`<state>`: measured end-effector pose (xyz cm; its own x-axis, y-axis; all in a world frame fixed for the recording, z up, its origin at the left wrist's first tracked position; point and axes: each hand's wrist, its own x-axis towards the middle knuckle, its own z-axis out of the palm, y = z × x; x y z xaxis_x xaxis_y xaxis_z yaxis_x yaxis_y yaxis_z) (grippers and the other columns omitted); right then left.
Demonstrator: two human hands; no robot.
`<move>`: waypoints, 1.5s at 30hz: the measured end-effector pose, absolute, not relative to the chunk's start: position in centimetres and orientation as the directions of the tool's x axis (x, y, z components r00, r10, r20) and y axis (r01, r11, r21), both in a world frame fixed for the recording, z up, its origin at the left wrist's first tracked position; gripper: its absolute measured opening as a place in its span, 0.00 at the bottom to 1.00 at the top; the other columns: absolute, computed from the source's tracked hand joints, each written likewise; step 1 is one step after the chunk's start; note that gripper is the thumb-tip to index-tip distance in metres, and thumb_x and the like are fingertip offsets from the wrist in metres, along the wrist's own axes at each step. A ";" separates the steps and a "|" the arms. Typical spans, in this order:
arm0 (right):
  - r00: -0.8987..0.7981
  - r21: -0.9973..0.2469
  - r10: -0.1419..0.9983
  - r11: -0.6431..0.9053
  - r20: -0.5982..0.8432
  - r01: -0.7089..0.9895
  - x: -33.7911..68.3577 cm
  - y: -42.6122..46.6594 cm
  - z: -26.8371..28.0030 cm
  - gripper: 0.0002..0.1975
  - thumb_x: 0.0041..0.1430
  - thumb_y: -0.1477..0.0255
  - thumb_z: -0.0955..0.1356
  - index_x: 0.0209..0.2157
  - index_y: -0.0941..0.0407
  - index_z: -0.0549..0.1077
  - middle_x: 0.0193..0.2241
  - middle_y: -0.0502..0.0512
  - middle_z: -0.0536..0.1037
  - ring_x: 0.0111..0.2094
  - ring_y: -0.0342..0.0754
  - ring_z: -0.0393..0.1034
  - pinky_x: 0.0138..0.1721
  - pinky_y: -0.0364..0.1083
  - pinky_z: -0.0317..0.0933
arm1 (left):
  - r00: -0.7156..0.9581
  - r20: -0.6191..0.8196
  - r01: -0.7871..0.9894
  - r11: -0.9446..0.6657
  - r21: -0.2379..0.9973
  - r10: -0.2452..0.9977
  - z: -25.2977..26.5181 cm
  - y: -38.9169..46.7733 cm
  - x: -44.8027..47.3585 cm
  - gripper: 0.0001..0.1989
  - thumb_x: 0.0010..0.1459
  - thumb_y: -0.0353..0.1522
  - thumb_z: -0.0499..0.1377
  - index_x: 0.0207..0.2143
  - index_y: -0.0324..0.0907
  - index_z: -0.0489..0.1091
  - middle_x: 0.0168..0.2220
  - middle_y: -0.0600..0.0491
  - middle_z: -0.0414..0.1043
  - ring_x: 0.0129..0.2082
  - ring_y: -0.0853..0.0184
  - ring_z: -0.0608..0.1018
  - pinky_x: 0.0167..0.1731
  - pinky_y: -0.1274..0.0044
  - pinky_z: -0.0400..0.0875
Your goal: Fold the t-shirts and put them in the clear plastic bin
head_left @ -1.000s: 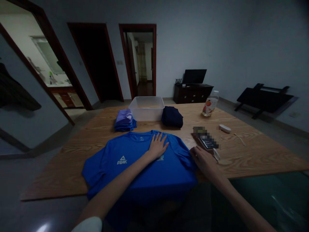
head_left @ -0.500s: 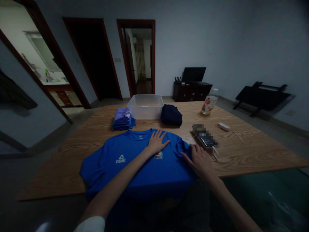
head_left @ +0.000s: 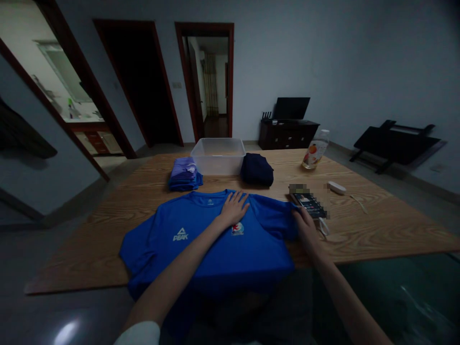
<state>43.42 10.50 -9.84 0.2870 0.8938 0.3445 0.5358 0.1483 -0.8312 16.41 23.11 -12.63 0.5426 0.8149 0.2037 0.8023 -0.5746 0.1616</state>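
As the blue shirt [head_left: 251, 254] lies spread: its front faces up, smooth across the chest, creased at the sleeve to the person's left.
Markings: white PEAK lettering [head_left: 180, 235] on one side of the chest, a small red-and-white emblem [head_left: 237, 229] on the other, a pale label [head_left: 210, 201] inside the round neckline.
Table edge: the shirt covers the near part of the wooden table [head_left: 377, 230], its lower part hanging past the edge.
Left hand [head_left: 233, 210]: flat, fingers apart, on the shirt just above the emblem, grasping nothing.
Right hand [head_left: 307, 229]: fingers pinching the end of the sleeve to the person's right, which reaches out sideways.
Beyond the neckline: a purple-and-blue folded stack [head_left: 184, 173], a clear box [head_left: 219, 165], a folded navy garment [head_left: 257, 170].
Beside the right hand: a phone [head_left: 309, 205], partly blurred out.
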 end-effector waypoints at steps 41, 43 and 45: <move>-0.536 -0.039 0.823 0.552 0.190 0.833 33.4 12.7 -10.8 0.32 0.80 0.57 0.53 0.73 0.62 0.60 0.74 0.65 0.55 0.75 0.59 0.48 0.74 0.62 0.47 | 0.056 0.193 0.995 -0.070 0.066 0.980 -11.5 17.4 -8.1 0.34 0.72 0.40 0.46 0.70 0.24 0.56 0.72 0.28 0.55 0.74 0.47 0.60 0.72 0.58 0.56; -0.539 -0.028 0.824 0.551 0.173 0.834 33.0 14.7 -11.3 0.32 0.79 0.57 0.53 0.73 0.62 0.60 0.74 0.65 0.55 0.75 0.59 0.47 0.74 0.63 0.46 | -0.040 0.207 0.998 0.030 0.053 0.978 -11.7 15.5 -11.5 0.35 0.71 0.43 0.46 0.69 0.24 0.57 0.71 0.27 0.57 0.72 0.46 0.62 0.70 0.57 0.58; -0.502 -0.023 0.841 0.517 0.202 0.856 33.4 16.1 -12.0 0.33 0.79 0.57 0.52 0.73 0.63 0.60 0.73 0.66 0.56 0.75 0.59 0.47 0.75 0.64 0.44 | -0.081 0.234 0.996 0.068 0.062 0.969 -11.8 13.1 -14.0 0.34 0.71 0.46 0.47 0.68 0.28 0.59 0.70 0.30 0.61 0.72 0.47 0.64 0.69 0.58 0.60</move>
<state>33.41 16.10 -12.01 -0.5023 0.8407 0.2024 0.8557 0.5169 -0.0232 -13.98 13.06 -11.82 -0.0807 0.9690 0.2337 0.9958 0.0680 0.0619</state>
